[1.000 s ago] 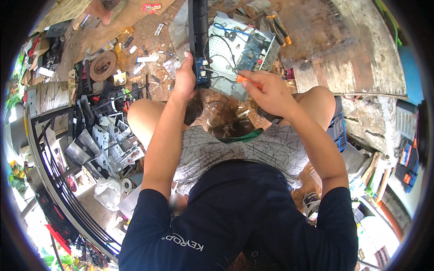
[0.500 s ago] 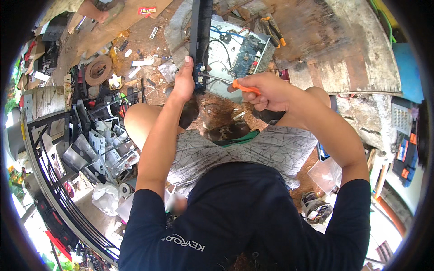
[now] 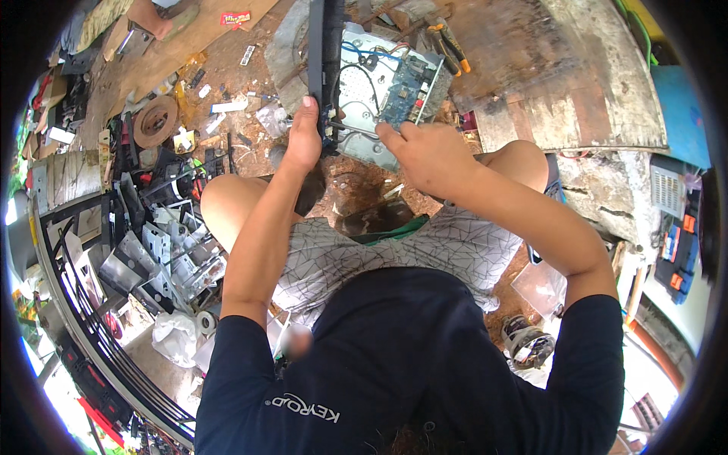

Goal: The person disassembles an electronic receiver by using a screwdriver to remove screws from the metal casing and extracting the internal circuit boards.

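Observation:
My left hand is closed around the lower end of a long black plastic front panel, which stands on edge. Next to the panel lies an open metal chassis carrying a blue circuit board and loose wires. My right hand grips a screwdriver whose handle is hidden in the fist. The thin screwdriver shaft points left, its end at the panel's inner side near my left fingers. Whether the tip sits in a screw is too small to tell.
Pliers with orange and black handles lie beyond the chassis. Scrap metal parts are heaped at the left, near a rusty round disc. A wooden board lies at the right. Another person's foot shows at the far left.
My right hand has rolled over, so its back faces up and the orange handle is now covered. The panel and chassis appear slightly farther left in view.

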Available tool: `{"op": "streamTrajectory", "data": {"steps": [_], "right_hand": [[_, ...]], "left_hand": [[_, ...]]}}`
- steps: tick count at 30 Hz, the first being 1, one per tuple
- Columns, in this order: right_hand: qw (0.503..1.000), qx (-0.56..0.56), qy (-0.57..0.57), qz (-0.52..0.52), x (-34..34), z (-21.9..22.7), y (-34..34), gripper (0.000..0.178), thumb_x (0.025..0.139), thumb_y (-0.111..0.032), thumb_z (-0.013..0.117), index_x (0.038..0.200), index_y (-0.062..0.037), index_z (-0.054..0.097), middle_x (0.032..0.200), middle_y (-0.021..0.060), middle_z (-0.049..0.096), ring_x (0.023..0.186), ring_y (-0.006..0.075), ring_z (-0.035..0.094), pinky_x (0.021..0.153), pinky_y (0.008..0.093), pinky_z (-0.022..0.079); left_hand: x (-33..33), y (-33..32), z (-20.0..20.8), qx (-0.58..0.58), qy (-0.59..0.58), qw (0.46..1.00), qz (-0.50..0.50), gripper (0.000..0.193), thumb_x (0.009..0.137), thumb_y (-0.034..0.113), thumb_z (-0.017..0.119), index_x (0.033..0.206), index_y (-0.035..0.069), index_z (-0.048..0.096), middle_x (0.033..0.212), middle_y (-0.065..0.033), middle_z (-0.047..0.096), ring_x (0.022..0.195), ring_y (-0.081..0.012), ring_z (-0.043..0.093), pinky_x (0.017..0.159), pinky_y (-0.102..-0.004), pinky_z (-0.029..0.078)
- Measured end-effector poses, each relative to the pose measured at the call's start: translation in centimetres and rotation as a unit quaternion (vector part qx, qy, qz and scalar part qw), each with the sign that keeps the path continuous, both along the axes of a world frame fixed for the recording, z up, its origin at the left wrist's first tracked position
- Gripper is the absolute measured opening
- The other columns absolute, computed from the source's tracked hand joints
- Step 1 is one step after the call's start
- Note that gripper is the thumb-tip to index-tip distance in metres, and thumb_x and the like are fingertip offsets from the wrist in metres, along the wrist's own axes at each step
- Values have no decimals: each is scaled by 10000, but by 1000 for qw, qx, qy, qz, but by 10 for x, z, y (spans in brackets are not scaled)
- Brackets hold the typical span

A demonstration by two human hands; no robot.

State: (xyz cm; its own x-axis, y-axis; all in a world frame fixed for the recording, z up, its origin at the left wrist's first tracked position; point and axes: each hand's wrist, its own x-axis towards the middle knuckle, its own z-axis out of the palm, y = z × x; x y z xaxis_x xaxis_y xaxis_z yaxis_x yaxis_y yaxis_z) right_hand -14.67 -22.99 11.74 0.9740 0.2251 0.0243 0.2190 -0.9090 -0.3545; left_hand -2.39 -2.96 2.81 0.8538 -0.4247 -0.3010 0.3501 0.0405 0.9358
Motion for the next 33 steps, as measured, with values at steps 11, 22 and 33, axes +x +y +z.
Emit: {"op": "streamTrajectory", "data": {"steps": [11, 22, 33], "right_hand": [[689, 582, 352, -249, 20, 18, -27, 389, 965, -256, 587, 1246, 13, 588, 924, 75, 666, 639, 70, 528, 515, 240, 416], [957, 265, 83, -90, 17, 15, -12, 317, 872, -198, 688, 1162, -78, 647, 876, 58, 641, 740, 159, 621, 604, 310, 487], [858, 357, 289, -229, 25, 20, -11, 263, 942, -252, 634, 1028, -10, 691, 792, 44, 671, 649, 134, 583, 620, 308, 474]], "left_hand": [[3, -8, 12, 39, -15, 999, -3, 603, 1062, 525, 311, 1067, 18, 637, 931, -91, 699, 778, -146, 636, 720, -291, 523], [5, -7, -4, 25, -24, 999, 14, 604, 1049, 558, 326, 1134, 37, 620, 948, -89, 697, 780, -144, 637, 719, -294, 531], [22, -2, -50, 79, -47, 994, 56, 632, 1039, 585, 307, 1037, 66, 669, 883, -56, 671, 760, -142, 600, 730, -314, 503]]}}
